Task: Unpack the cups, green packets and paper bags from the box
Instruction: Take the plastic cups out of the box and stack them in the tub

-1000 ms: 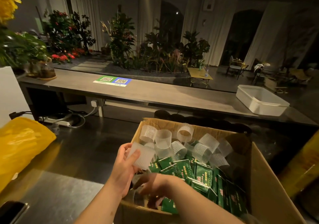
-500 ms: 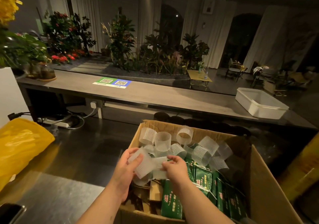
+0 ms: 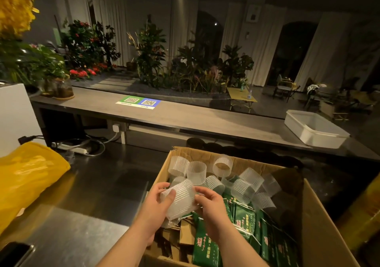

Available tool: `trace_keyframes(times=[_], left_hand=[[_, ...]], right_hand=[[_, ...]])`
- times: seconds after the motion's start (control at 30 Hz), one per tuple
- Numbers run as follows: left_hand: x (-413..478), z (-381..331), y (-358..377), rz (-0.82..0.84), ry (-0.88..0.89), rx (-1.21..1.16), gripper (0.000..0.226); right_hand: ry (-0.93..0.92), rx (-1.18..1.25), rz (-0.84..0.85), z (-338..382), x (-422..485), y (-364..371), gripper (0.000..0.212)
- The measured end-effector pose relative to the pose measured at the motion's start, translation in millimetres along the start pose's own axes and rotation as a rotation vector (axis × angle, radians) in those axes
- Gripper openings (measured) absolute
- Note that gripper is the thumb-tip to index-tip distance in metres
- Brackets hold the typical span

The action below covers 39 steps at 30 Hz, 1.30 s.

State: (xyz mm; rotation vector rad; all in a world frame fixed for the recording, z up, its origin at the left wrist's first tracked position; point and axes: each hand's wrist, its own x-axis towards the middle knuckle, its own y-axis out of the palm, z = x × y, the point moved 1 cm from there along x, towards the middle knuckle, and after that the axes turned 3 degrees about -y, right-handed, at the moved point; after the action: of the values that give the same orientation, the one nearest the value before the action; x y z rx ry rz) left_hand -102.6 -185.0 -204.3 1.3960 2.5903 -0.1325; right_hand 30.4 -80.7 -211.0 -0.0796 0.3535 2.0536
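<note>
here, both hands meet over the open cardboard box (image 3: 320,221) on the brushed steel counter (image 3: 67,231). the left hand (image 3: 157,204) curls its fingers round a ribbed, translucent plastic cup (image 3: 178,200), and the right hand (image 3: 209,203) pinches the same cup from its other side. more ribbed cups (image 3: 196,172) lie loose at the box's far end, glossy green packets (image 3: 205,246) stand packed on edge, and brown paper bags (image 3: 186,232) sit below the hands.
</note>
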Motion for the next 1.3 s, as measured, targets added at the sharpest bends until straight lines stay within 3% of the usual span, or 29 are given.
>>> trace_keyframes(times=[0.1, 0.2, 0.23, 0.3, 0.37, 0.4, 0.47, 0.53, 0.6, 0.63, 0.77, 0.87, 0.93, 1.0, 1.1, 1.17, 1.3], left_hand=[[2.5, 1.3, 1.4, -0.005, 0.023, 0.036, 0.021], [2.8, 2.5, 1.4, 0.037, 0.022, 0.025, 0.032], [3.2, 3.0, 1.1, 0.041, 0.019, 0.013, 0.038], [5.0, 4.1, -1.5, 0.023, 0.003, -0.028, 0.045], [7.0, 4.8, -3.5, -0.003, 0.001, -0.07, 0.045], [7.9, 4.4, -4.0, -0.01, 0.01, -0.081, 0.046], [8.5, 4.7, -5.0, -0.018, 0.034, -0.099, 0.049], [8.4, 5.7, -5.2, -0.022, 0.048, -0.119, 0.053], [7.6, 6.1, -4.5, -0.021, 0.059, -0.113, 0.05], [7.7, 7.6, -5.0, -0.019, 0.06, -0.101, 0.049], [9.5, 8.4, -6.3, 0.013, 0.044, -0.155, 0.05], [12.9, 11.8, -8.7, 0.04, 0.014, -0.155, 0.062], [14.5, 16.4, -8.8, 0.077, 0.004, -0.076, 0.071], [13.8, 19.0, -6.2, 0.082, 0.021, 0.111, 0.082], [8.4, 17.3, -0.3, 0.046, 0.096, 0.454, 0.087], [4.3, 14.4, 3.4, 0.067, 0.132, 0.528, 0.086], [0.9, 12.3, 8.3, 0.099, 0.152, 0.594, 0.083]], right_hand=[[-0.05, -0.069, 0.068, 1.3, -3.6, 5.3, 0.022], [-0.001, 0.022, 0.189, 4.3, -7.5, 14.7, 0.022], [0.001, 0.028, 0.146, 5.3, -5.3, 16.3, 0.023], [0.005, -0.046, -0.092, 2.3, 9.9, 16.8, 0.023], [0.027, -0.289, -0.211, -5.7, 24.6, 13.9, 0.021], [0.026, -0.475, -0.134, -12.9, 32.1, 13.2, 0.02], [0.048, -0.784, 0.196, -28.9, 40.5, 16.8, 0.019], [0.116, -0.992, 0.45, -46.3, 41.6, 20.4, 0.032], [0.104, -1.166, 0.51, -59.0, 44.7, 18.5, 0.04], [0.082, -1.186, 0.462, -63.1, 48.0, 16.8, 0.038], [0.044, -0.668, -0.022, -36.6, 44.7, 2.1, 0.019], [-0.013, -0.255, -0.301, -4.5, 35.1, -14.3, 0.025], [0.029, -0.02, -0.31, 6.7, 24.8, -21.0, 0.023], [0.075, 0.118, -0.199, 10.2, 15.7, -21.1, 0.023], [-0.022, -0.195, -0.065, 16.0, 11.4, -12.6, 0.031], [-0.089, -0.419, -0.006, 22.8, 11.1, -5.9, 0.037], [-0.124, -0.553, 0.086, 35.5, 10.3, 3.5, 0.033]])
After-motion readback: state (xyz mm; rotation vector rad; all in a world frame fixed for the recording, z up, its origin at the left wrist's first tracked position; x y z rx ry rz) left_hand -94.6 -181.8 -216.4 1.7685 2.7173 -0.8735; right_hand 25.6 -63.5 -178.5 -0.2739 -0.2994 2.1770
